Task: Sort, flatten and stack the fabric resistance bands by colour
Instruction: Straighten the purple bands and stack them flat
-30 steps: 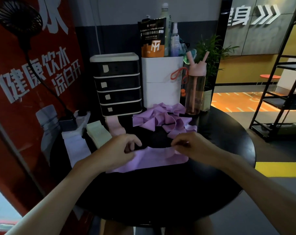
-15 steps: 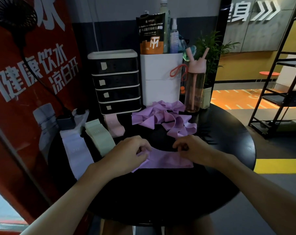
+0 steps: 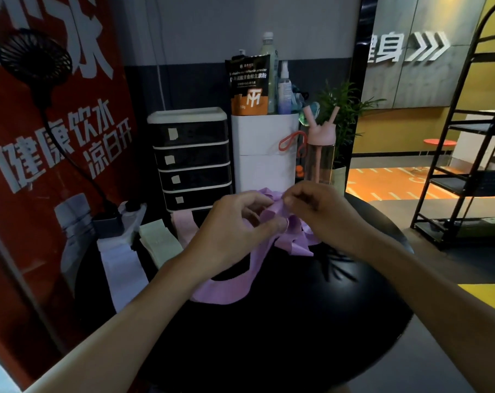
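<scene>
A flattened purple band [image 3: 223, 290] lies on the round black table [image 3: 283, 321] near its middle. Behind it is a tangled heap of purple bands [image 3: 297, 236]. My left hand [image 3: 235, 228] and my right hand [image 3: 314, 205] are both raised over that heap, each pinching the same purple band [image 3: 274, 211], which hangs down from my fingers. At the table's left lie three flat stacks: a white band [image 3: 121, 268], a pale green band [image 3: 158, 242] and a pink band [image 3: 184, 225].
At the table's back stand a black drawer unit [image 3: 192, 163], a white bin [image 3: 264, 157] with bottles and a pouch, a pink water bottle [image 3: 320, 154] and a plant [image 3: 343, 114]. A fan [image 3: 33, 58] on a cable is at the left. A black shelf rack [image 3: 467, 154] stands right.
Both hands left the flattened purple band on the table and moved back and up to the heap, where they picked up another purple band.
</scene>
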A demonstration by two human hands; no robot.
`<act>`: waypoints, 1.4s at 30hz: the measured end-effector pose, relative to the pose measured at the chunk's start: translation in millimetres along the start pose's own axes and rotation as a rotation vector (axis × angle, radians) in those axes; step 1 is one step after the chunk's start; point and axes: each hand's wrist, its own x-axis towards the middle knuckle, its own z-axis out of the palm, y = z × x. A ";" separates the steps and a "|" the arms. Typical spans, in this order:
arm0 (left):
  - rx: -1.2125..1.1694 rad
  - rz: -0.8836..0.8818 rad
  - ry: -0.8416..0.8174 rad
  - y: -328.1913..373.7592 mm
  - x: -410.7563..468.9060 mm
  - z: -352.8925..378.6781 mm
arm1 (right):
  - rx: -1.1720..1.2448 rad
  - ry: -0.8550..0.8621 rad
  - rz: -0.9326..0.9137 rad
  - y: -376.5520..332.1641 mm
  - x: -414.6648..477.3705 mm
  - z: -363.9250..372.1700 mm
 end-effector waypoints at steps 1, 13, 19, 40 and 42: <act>-0.022 0.012 0.035 4.1 4.3 -3.4 | 0.004 0.014 -0.013 -5.3 4.0 -2.8; -0.191 0.067 0.184 36.3 22.9 -30.7 | 0.392 0.015 0.091 -32.5 7.9 4.6; -0.187 0.019 0.315 26.2 26.2 -31.0 | 0.723 -0.153 0.234 -26.5 -8.0 13.1; -0.273 -0.359 0.638 -72.2 -31.1 -4.6 | 0.488 -0.165 0.599 82.8 -99.1 -38.6; -0.165 -0.346 0.573 -77.9 -43.2 3.7 | 0.327 -0.110 0.610 91.4 -101.5 -40.5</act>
